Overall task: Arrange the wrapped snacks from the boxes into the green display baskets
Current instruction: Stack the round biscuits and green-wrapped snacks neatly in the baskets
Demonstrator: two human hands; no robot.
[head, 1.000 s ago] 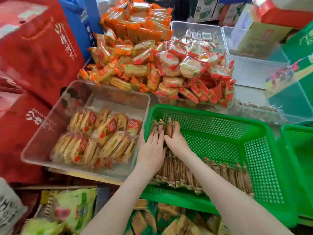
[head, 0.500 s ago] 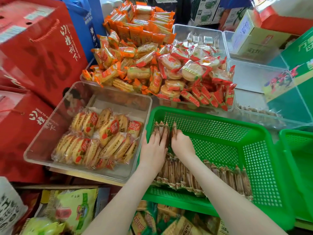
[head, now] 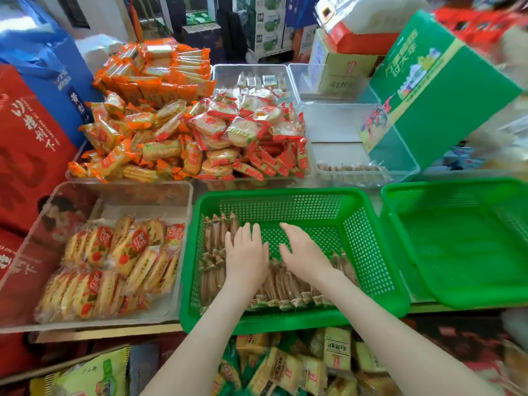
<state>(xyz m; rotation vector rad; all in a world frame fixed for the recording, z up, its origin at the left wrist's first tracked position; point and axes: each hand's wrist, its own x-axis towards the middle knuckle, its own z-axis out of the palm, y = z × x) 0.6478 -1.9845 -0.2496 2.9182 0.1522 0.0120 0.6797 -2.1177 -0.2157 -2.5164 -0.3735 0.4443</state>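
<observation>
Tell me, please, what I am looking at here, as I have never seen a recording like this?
There is no machine here: a person works with two bare hands. The one picture comes from a camera worn on the head, looking forward and down. The left hand and the right hand are both open, with fingers fairly straight. They are over rows of thin brown wrapped snacks in a green perforated plastic basket, and neither hand holds anything. A second green basket stands to its right. To the left, a clear plastic tray holds round yellow wrapped biscuits. Behind lie heaps of orange and red wrapped snacks.
</observation>
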